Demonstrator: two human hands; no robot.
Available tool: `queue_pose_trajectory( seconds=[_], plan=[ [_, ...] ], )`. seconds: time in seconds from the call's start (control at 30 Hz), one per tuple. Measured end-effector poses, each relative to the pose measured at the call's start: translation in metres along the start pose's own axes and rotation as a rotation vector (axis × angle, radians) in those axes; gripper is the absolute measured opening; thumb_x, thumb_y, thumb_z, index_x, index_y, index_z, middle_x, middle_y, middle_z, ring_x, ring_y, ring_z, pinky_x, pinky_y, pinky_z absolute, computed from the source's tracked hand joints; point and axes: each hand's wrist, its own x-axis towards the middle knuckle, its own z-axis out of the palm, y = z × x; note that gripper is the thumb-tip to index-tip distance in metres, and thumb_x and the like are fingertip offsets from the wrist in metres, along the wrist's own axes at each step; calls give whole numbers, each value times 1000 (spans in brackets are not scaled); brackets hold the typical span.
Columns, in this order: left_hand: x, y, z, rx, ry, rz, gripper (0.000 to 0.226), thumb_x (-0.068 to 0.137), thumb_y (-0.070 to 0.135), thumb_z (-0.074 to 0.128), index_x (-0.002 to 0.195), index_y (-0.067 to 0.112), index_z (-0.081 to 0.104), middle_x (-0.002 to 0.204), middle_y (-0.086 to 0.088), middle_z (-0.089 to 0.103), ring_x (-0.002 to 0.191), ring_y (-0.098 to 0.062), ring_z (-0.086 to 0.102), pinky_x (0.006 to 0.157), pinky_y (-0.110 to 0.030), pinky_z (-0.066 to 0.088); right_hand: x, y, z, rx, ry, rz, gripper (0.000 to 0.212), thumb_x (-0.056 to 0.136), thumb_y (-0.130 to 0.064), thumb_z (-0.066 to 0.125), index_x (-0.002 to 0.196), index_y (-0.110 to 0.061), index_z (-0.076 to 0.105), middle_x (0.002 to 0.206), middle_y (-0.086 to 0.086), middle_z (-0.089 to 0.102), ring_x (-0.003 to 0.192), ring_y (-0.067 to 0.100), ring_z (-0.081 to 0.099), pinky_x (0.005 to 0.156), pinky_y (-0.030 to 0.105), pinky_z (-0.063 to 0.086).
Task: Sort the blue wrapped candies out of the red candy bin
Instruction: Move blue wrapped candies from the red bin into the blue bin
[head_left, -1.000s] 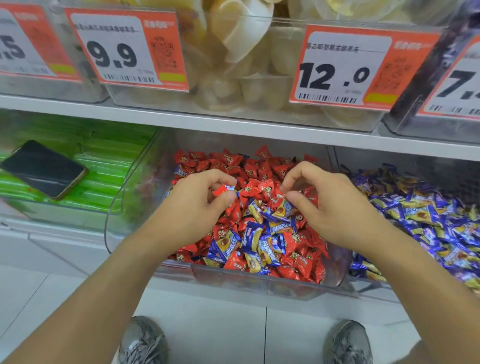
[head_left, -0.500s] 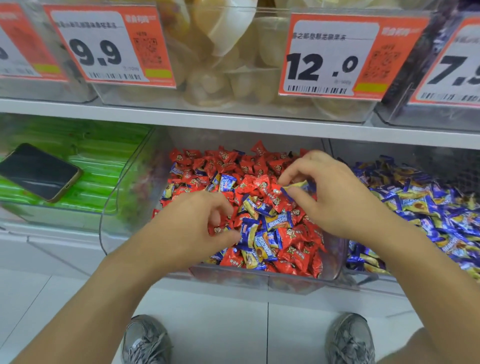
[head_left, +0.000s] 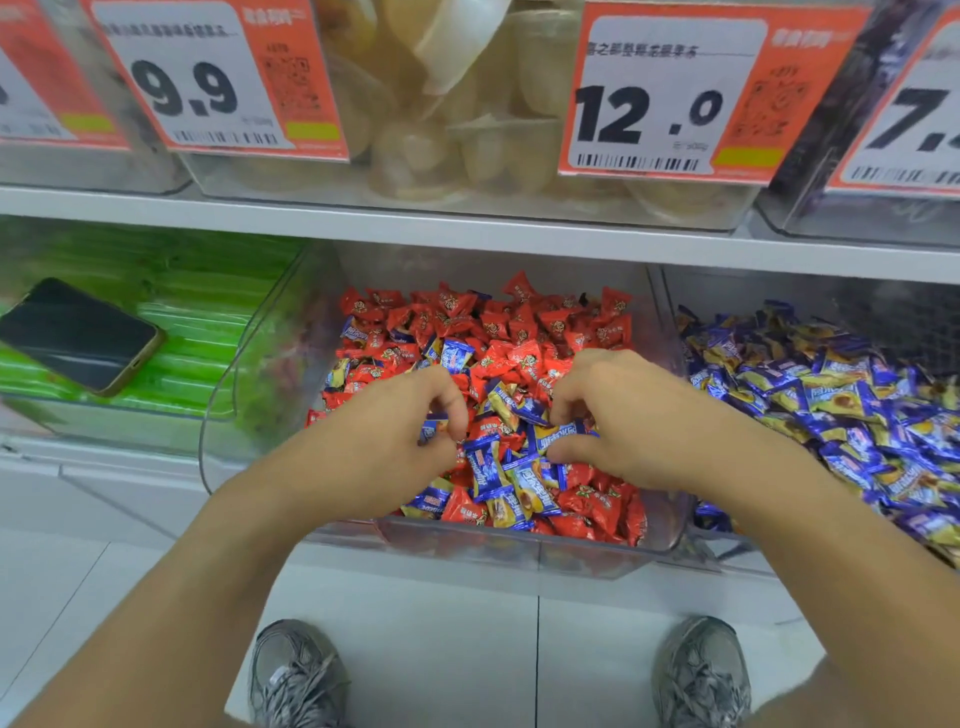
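A clear plastic bin (head_left: 519, 551) on the lower shelf holds a heap of red wrapped candies (head_left: 524, 332) with several blue wrapped candies (head_left: 485, 467) mixed in at its front. Both hands are inside the bin over the blue ones. My left hand (head_left: 384, 441) has its fingers curled down and pinches a blue candy (head_left: 431, 428) at the fingertips. My right hand (head_left: 623, 426) curls over the pile and pinches a blue candy (head_left: 563, 439) between thumb and fingers.
To the right stands a bin full of blue candies (head_left: 841, 415). Left of the red bin is a bin of green packets (head_left: 197, 322) with a dark phone (head_left: 78, 335) lying on top. A white shelf (head_left: 467, 228) with price tags runs above. My grey shoes (head_left: 296, 675) stand on the tiled floor.
Both hands have dropped toward the front of the bin and closed in on the cluster of blue candies. The right hand came down and left from the back of the pile.
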Motion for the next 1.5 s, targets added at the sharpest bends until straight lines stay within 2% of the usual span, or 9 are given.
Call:
queue_pose_trajectory(
  seconds=[0.27, 0.37, 0.67, 0.8, 1.0, 1.07, 1.23, 1.37, 1.5],
  plan=[
    [5, 12, 24, 251, 72, 13, 43, 73, 60, 71, 92, 25, 54, 72, 9, 55, 65, -5, 51, 55, -26, 40, -3, 0, -10, 197, 227, -10, 27, 83, -26, 70, 101, -28, 51, 80, -12, 56, 73, -2, 51, 66, 23, 41],
    [6, 13, 22, 275, 46, -1, 36, 71, 52, 77, 84, 24, 57, 69, 7, 59, 64, -7, 53, 58, -29, 43, 4, -2, -1, 105, 109, -14, 48, 87, -23, 62, 131, -30, 45, 98, 0, 58, 84, 8, 54, 75, 34, 44],
    [10, 1, 3, 29, 147, -106, 15, 82, 29, 68, 91, 36, 59, 98, 5, 64, 88, -7, 58, 63, -20, 44, 24, -16, 5, 63, 52, -50, 55, 69, -56, 80, 111, -27, 61, 103, -4, 57, 96, 21, 56, 82, 41, 50],
    [17, -1, 6, 62, 172, -78, 4, 86, 28, 66, 87, 32, 65, 62, -3, 67, 41, -6, 46, 43, -17, 38, 30, -22, 12, 24, 10, -54, 48, 77, -53, 76, 115, -28, 61, 100, -1, 49, 93, 24, 55, 74, 36, 47],
    [20, 3, 4, 92, 253, -37, 13, 86, 39, 69, 83, 26, 70, 43, 32, 48, 47, 4, 49, 44, -15, 31, 22, -7, 1, 124, 77, -24, 36, 84, -49, 71, 112, -27, 66, 103, -2, 49, 93, 18, 52, 78, 30, 39],
    [26, 4, 9, 89, 260, -9, 15, 88, 40, 65, 88, 27, 72, 43, 18, 50, 48, -5, 48, 45, -15, 28, 13, -1, -6, 157, 170, 4, 36, 84, -53, 69, 110, -29, 66, 95, -7, 57, 91, 17, 52, 76, 30, 39],
    [37, 13, 24, 144, 215, 38, 31, 87, 43, 66, 112, 25, 71, 91, 4, 70, 77, -13, 57, 68, -24, 39, -3, 13, -19, 345, 318, 81, 27, 79, -56, 69, 95, -36, 60, 67, -18, 47, 66, 0, 42, 67, 27, 39],
    [42, 18, 29, 226, 177, 11, 30, 88, 37, 67, 111, 19, 71, 52, 15, 37, 49, -6, 39, 60, -25, 35, -15, 13, -22, 654, 235, 116, 33, 77, -47, 75, 97, -24, 63, 61, -12, 60, 48, 6, 31, 48, 19, 29],
    [44, 21, 18, 179, 247, -47, 10, 87, 27, 64, 88, 23, 73, 62, 12, 52, 52, -3, 50, 47, -16, 32, -33, 13, -33, 1297, 61, 188, 37, 79, -31, 69, 111, -13, 61, 94, 14, 74, 50, 16, 25, 44, 24, 16]
  ],
)
